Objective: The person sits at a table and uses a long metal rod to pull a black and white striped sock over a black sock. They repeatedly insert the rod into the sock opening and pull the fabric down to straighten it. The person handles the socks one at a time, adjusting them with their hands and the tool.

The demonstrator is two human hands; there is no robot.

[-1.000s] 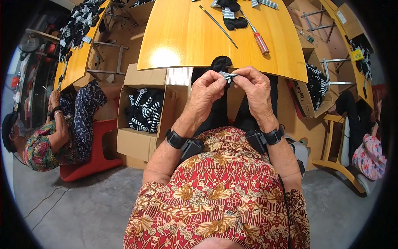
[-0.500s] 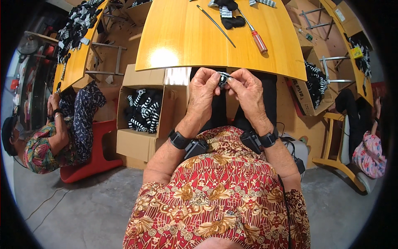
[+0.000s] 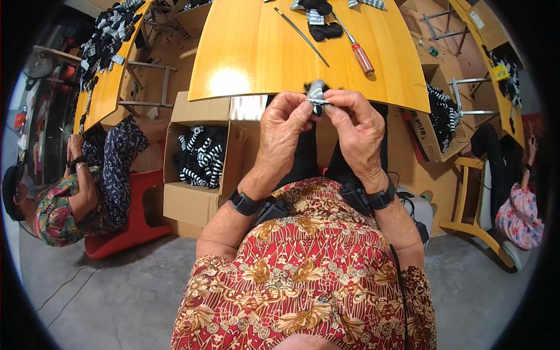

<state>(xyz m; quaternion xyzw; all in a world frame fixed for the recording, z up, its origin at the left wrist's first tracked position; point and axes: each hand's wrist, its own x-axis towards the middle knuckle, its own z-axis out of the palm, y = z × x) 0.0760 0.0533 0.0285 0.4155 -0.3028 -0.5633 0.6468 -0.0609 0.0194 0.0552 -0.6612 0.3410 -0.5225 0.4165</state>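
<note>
Just in front of the yellow table's near edge, a small black-and-grey striped knit piece [image 3: 317,91] is stretched between my two hands. My left hand [image 3: 280,125] pinches its left side between thumb and forefinger. From the other side, my right hand [image 3: 358,125] pinches it the same way. The upper part of the piece sticks up past my fingertips, over the table edge. Farther up on the table [image 3: 251,52] lie a screwdriver with a red handle [image 3: 361,58], a thin dark rod [image 3: 301,36] and more black-and-grey knit pieces [image 3: 324,30].
An open cardboard box [image 3: 195,204] of striped knit pieces stands at left below the table, another box [image 3: 429,140] at right. One person [image 3: 67,201] sits at the left beside a heaped table [image 3: 125,67]; another person [image 3: 519,210] sits at the far right.
My hands have turned the knit piece, so its grey striped part now stands up above my fingertips. My right fingers have risen and reach farther over it.
</note>
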